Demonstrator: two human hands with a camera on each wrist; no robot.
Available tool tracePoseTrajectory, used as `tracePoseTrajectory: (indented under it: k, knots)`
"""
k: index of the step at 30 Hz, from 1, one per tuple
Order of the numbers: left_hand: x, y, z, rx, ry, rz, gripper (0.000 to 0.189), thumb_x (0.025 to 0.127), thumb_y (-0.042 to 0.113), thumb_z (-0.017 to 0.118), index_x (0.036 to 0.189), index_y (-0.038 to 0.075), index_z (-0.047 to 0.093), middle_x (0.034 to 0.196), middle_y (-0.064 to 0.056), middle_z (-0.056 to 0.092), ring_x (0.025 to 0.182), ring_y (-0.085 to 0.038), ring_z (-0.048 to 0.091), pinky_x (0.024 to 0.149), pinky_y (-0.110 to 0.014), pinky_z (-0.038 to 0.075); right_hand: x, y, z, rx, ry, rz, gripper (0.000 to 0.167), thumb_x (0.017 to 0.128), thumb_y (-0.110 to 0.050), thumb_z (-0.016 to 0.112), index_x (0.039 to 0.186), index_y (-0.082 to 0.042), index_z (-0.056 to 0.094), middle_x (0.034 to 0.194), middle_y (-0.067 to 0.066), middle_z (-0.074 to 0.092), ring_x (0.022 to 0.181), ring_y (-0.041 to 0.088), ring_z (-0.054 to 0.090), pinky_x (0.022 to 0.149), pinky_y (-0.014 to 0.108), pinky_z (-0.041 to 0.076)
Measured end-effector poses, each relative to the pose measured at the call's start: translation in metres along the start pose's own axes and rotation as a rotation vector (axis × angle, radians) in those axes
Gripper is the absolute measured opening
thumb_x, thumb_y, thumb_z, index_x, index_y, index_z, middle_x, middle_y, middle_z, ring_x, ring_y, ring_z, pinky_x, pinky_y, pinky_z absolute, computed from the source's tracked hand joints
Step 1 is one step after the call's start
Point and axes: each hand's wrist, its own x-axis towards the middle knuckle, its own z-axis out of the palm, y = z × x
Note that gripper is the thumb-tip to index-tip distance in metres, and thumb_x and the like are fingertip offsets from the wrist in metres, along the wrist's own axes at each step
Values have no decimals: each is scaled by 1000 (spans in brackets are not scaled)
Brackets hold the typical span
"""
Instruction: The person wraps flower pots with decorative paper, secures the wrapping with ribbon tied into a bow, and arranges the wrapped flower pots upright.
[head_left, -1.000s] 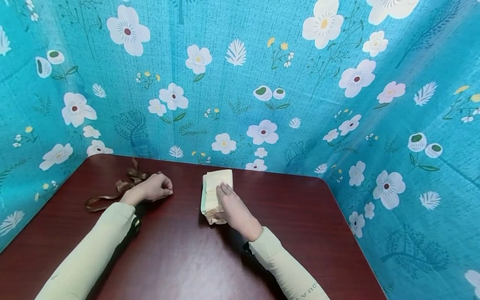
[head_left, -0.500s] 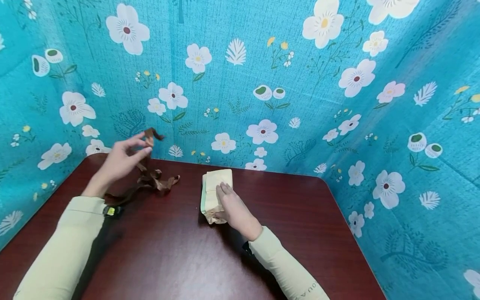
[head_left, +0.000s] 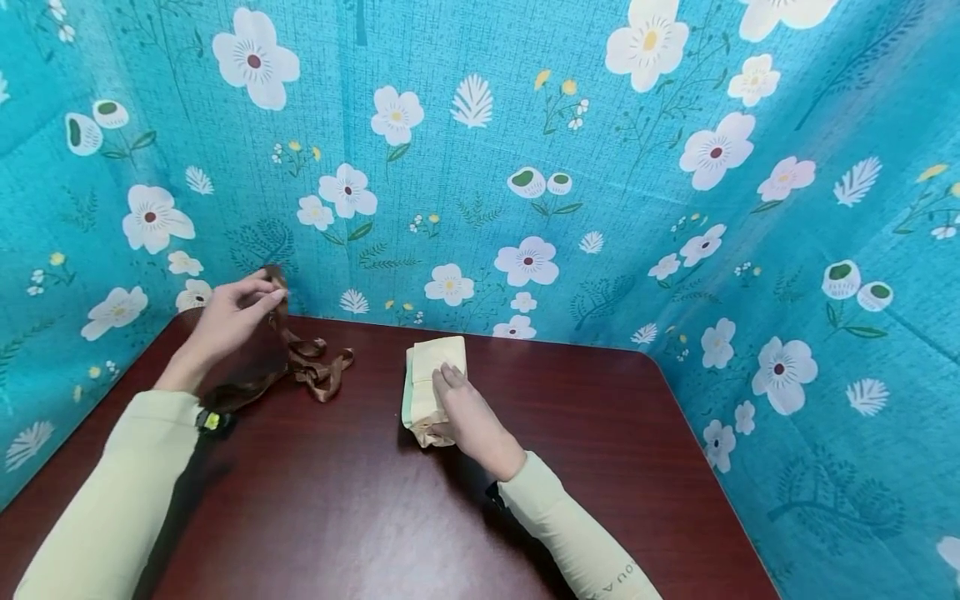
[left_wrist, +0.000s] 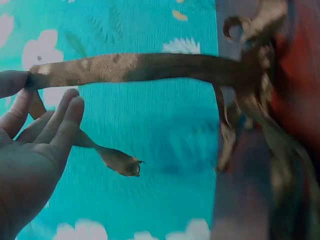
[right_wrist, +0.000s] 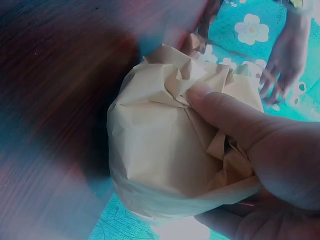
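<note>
My left hand (head_left: 231, 321) is raised over the table's far left part, pinching a brown ribbon (left_wrist: 125, 68) between thumb and forefinger. In the left wrist view one stretch of ribbon runs taut from the fingertips, while a short loose end dangles below them. The rest of the ribbon lies in loops on the tabletop (head_left: 360, 500). At the table's back middle, my right hand (head_left: 483, 421) grips a cream paper-wrapped package (right_wrist: 155, 140). The thumb presses on the crumpled folds at its near end, and the fingers reach underneath. A pale green strip shows along the package's left side.
A blue curtain (head_left: 450, 150) with white flowers hangs right behind the table and along its sides. The dark red tabletop stretches between both arms and to the right of the package.
The left hand has picked up the ribbon from the table and lifted it, then shifted slightly left with it. The right hand and the package have stayed in place.
</note>
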Motion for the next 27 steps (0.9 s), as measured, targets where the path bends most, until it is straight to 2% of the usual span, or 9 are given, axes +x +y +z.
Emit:
tracePoseTrajectory:
  k: [1, 6, 8, 10, 12, 14, 17, 21, 27]
  knots:
    - [8, 4, 6, -1, -22, 18, 50, 104, 39, 57, 124, -6, 66, 152, -26, 47, 153, -33, 25, 115, -58, 33, 0, 0, 0, -8, -1, -1, 86, 77, -26, 91, 143, 8, 48, 149, 26, 50, 144, 36, 43, 116, 40, 38]
    - [48, 16, 49, 1, -165, 79, 37, 105, 30, 57, 106, -4, 71, 125, -29, 66, 146, -35, 39, 116, -57, 34, 1, -1, 2, -32, -9, 3, 86, 77, -27, 91, 143, 8, 49, 149, 25, 50, 145, 35, 43, 117, 39, 37]
    - [62, 18, 68, 24, -226, 81, 33, 106, 27, 55, 98, -1, 71, 105, -28, 71, 129, -33, 57, 111, -54, 40, 2, -1, 2, -44, -7, -6, 86, 77, -28, 91, 143, 8, 49, 149, 25, 50, 145, 35, 43, 117, 39, 36]
    - [73, 19, 88, 58, -279, 79, 30, 107, 23, 53, 94, 2, 71, 84, -24, 70, 96, -30, 67, 99, -49, 48, 2, -2, 3, -54, -4, -16, 87, 77, -29, 91, 143, 8, 49, 149, 24, 50, 145, 35, 43, 118, 39, 36]
    - [84, 22, 108, 73, -328, 75, 29, 107, 20, 52, 96, 3, 72, 68, -22, 65, 68, -30, 63, 88, -43, 49, 3, -3, 3, -63, -5, -19, 88, 76, -30, 91, 144, 8, 49, 149, 24, 50, 145, 34, 43, 118, 38, 35]
    - [92, 26, 127, 87, -372, 94, 26, 107, 16, 51, 104, 2, 73, 66, -22, 65, 57, -36, 59, 81, -41, 50, 3, -3, 4, -67, -4, -18, 88, 76, -31, 91, 144, 7, 49, 149, 24, 50, 145, 34, 43, 118, 38, 36]
    - [100, 35, 149, 107, -437, 125, 27, 106, 10, 51, 121, -3, 70, 95, -27, 71, 85, -41, 69, 92, -44, 53, 4, -2, 3, -59, -2, -22, 88, 76, -29, 92, 144, 8, 49, 149, 24, 51, 145, 34, 43, 118, 38, 35]
    - [103, 47, 164, 150, -480, 146, 34, 105, 5, 49, 135, -6, 61, 137, -26, 60, 125, -40, 58, 104, -53, 47, 3, -2, 1, -53, 4, -33, 87, 77, -27, 91, 144, 8, 48, 149, 24, 51, 145, 33, 43, 118, 39, 35]
    - [87, 47, 164, 166, -448, 164, 31, 104, 9, 53, 128, -4, 67, 128, -23, 67, 113, -34, 65, 95, -50, 52, 1, 1, 2, -78, -7, -15, 87, 77, -30, 91, 144, 7, 49, 149, 23, 51, 145, 32, 43, 118, 38, 35]
